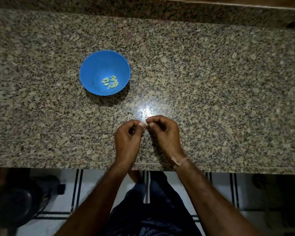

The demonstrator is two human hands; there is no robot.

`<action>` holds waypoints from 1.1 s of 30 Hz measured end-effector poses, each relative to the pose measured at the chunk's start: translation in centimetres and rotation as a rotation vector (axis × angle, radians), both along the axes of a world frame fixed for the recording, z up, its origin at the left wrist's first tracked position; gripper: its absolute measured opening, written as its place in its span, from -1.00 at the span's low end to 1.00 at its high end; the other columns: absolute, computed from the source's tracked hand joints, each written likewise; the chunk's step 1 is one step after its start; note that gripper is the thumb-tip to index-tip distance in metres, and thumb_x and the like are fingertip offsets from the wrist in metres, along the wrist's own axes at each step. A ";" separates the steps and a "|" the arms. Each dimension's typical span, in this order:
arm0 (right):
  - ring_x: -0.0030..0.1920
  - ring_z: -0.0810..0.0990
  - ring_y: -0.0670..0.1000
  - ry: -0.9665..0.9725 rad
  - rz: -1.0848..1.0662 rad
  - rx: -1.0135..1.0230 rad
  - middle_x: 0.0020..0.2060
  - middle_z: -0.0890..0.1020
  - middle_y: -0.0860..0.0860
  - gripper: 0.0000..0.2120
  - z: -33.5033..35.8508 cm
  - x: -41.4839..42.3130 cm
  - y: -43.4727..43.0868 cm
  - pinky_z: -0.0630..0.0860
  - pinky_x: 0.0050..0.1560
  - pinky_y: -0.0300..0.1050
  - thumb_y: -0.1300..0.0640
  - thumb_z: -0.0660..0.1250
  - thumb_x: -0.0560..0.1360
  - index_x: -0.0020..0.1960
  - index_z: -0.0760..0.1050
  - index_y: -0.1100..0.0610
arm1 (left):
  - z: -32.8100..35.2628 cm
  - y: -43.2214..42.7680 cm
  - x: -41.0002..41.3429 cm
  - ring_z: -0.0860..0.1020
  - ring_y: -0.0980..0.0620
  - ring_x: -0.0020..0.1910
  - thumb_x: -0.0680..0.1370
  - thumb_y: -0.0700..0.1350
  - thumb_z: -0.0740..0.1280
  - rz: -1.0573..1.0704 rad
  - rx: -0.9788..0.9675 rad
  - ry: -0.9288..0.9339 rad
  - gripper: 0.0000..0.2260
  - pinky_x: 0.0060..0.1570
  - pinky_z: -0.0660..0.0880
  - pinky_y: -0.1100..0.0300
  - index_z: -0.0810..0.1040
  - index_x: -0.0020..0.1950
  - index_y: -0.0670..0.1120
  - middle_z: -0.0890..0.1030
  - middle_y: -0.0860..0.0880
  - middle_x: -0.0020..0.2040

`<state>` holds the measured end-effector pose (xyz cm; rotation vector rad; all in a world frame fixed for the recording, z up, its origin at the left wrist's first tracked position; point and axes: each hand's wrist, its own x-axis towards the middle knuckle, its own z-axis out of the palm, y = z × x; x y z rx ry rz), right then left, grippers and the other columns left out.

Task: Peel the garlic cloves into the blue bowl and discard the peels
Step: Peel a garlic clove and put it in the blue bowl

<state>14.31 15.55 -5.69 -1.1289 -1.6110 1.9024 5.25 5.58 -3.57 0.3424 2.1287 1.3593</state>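
Pinching a garlic clove (145, 126), both grips narrow, left hand (127, 138) and right hand (164, 132) meet above the granite counter (211, 79).

Domestic kitchen, by the look. Polished speckled granite tabletop (211, 82) with a raised stone ledge (92, 7) and wooden trim (245, 1) along the far side, well beyond the left grip (128, 135). Blue bowl (92, 65) of peeled garlic cloves (110, 81) ahead-left of that grip. Nearer than the grip, under the tabletop edge: white floor tiles (95, 184) with dark stripes, and a dark rounded object (19, 201) far left. Dim light.
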 end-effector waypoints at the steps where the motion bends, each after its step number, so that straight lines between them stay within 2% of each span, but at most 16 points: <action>1: 0.12 0.72 0.13 -0.009 0.005 0.012 0.02 0.75 0.08 -0.83 0.1 0.1 0.0 0.63 0.22 0.28 0.31 0.36 0.60 0.09 0.70 0.15 | 0.0 0.0 0.0 0.68 0.05 -0.10 0.64 -0.06 0.37 0.009 0.004 -0.014 -0.87 -0.01 0.64 -0.06 0.70 -0.05 -0.01 0.71 0.05 -0.15; 4: 0.15 0.70 0.22 0.036 0.044 -0.073 0.06 0.73 0.13 -0.87 0.3 0.0 -0.3 0.62 0.21 0.35 0.23 0.42 0.60 0.13 0.68 0.15 | 0.0 0.1 0.1 0.66 0.07 -0.14 0.65 -0.08 0.35 0.002 -0.004 -0.024 -0.85 -0.09 0.61 0.06 0.68 -0.07 -0.03 0.70 0.04 -0.18; 8: 0.00 0.72 0.27 0.001 0.047 -0.041 -0.10 0.73 0.18 -0.92 0.1 -0.1 -0.3 0.64 0.12 0.38 0.20 0.46 0.58 0.01 0.68 0.22 | -0.4 -0.1 0.4 0.64 0.07 -0.18 0.67 -0.03 0.32 -0.048 -0.020 -0.039 -0.80 -0.15 0.58 0.06 0.66 -0.09 -0.01 0.68 0.04 -0.20; 10: -0.02 0.73 0.24 -0.025 0.038 -0.017 -0.12 0.74 0.14 -0.90 -0.1 -0.1 -0.4 0.64 0.10 0.37 0.14 0.48 0.58 -0.03 0.69 0.19 | -0.3 -0.4 0.6 0.61 0.07 -0.20 0.66 -0.03 0.34 -0.036 -0.008 0.015 -0.86 -0.18 0.55 0.09 0.63 -0.06 -0.01 0.67 0.05 -0.19; 13: -0.03 0.72 0.27 -0.038 0.021 -0.022 -0.15 0.73 0.16 -0.80 -0.1 -0.1 -0.7 0.63 0.09 0.38 0.01 0.50 0.56 -0.09 0.69 0.16 | -0.1 -0.8 0.6 0.63 0.13 -0.10 0.60 -0.13 0.41 -0.038 0.030 0.110 -0.96 -0.10 0.60 0.15 0.63 0.00 0.01 0.68 0.11 -0.12; 17: -0.05 0.73 0.26 -0.070 0.045 -0.009 -0.17 0.74 0.14 -0.72 -0.3 -0.4 -1.1 0.64 0.07 0.36 -0.09 0.49 0.55 -0.12 0.69 0.14 | -0.2 -1.5 0.4 0.65 0.12 -0.11 0.59 -0.10 0.43 -0.050 -0.009 0.214 -0.96 -0.11 0.62 -0.01 0.65 -0.03 0.04 0.69 0.13 -0.13; 19: -0.14 0.72 0.19 -0.091 0.060 0.032 -0.24 0.72 0.10 -0.71 -0.2 -0.5 -1.3 0.67 0.01 0.27 -0.07 0.46 0.58 -0.16 0.68 0.14 | -0.3 -1.8 0.4 0.64 0.11 -0.13 0.60 -0.06 0.42 -0.053 -0.022 0.259 -0.95 -0.14 0.60 -0.02 0.64 -0.05 0.06 0.68 0.13 -0.15; 22: -0.28 0.64 -0.06 -0.140 0.078 0.141 -0.35 0.67 -0.05 -0.71 0.1 -0.9 -1.7 0.57 -0.19 -0.13 0.04 0.43 0.62 -0.23 0.63 0.13 | -0.4 -2.4 0.2 0.62 0.11 -0.19 0.62 -0.01 0.40 -0.038 -0.060 0.299 -0.92 -0.22 0.57 0.04 0.62 -0.07 0.06 0.66 0.13 -0.20; 24: -0.22 0.66 -0.07 -0.211 0.097 0.267 -0.27 0.69 -0.06 -0.78 0.0 -0.9 -1.7 0.57 -0.17 -0.18 0.10 0.41 0.64 -0.18 0.64 0.12 | -0.5 -3.0 -0.5 0.62 0.10 -0.22 0.62 -0.01 0.40 0.044 -0.075 0.291 -0.93 -0.26 0.53 0.14 0.62 -0.06 0.08 0.66 0.13 -0.22; 26: -0.05 0.68 -0.08 -0.225 0.110 0.325 -0.11 0.70 -0.06 -0.86 -0.5 -0.5 -1.6 0.61 -0.01 -0.18 0.25 0.37 0.62 -0.04 0.67 0.10 | -0.7 -3.8 -2.0 0.60 0.16 -0.21 0.62 -0.02 0.40 0.144 -0.130 0.308 -0.95 -0.29 0.44 0.26 0.62 -0.04 0.08 0.63 0.16 -0.21; 28: 0.11 0.63 -0.09 -0.226 0.169 0.437 0.05 0.67 -0.07 -0.76 -0.9 0.1 -1.4 0.58 0.15 -0.17 0.35 0.31 0.61 0.11 0.68 0.09 | -1.3 -4.7 -3.9 0.57 0.20 -0.21 0.61 -0.01 0.41 0.200 -0.202 0.358 -0.95 -0.30 0.38 0.29 0.62 -0.04 0.08 0.61 0.18 -0.22; 31: 0.27 0.52 0.03 -0.306 0.321 0.751 0.27 0.62 0.00 -0.73 -1.5 1.3 -0.8 0.53 0.23 0.03 0.19 0.30 0.66 0.34 0.59 0.09 | -3.0 -5.7 -6.1 0.57 0.09 -0.23 0.60 -0.05 0.41 0.209 -0.283 0.399 -0.97 -0.28 0.40 0.19 0.64 -0.03 0.03 0.64 0.10 -0.20; 33: 0.45 0.41 0.08 -0.410 0.394 0.890 0.49 0.48 0.04 -0.59 -2.1 2.3 -0.8 0.41 0.42 0.08 0.05 0.26 0.70 0.53 0.44 0.09 | -3.7 -6.1 -6.7 0.59 0.04 -0.19 0.59 -0.10 0.40 0.198 -0.294 0.410 -0.96 -0.25 0.40 0.19 0.64 0.00 0.01 0.66 0.05 -0.17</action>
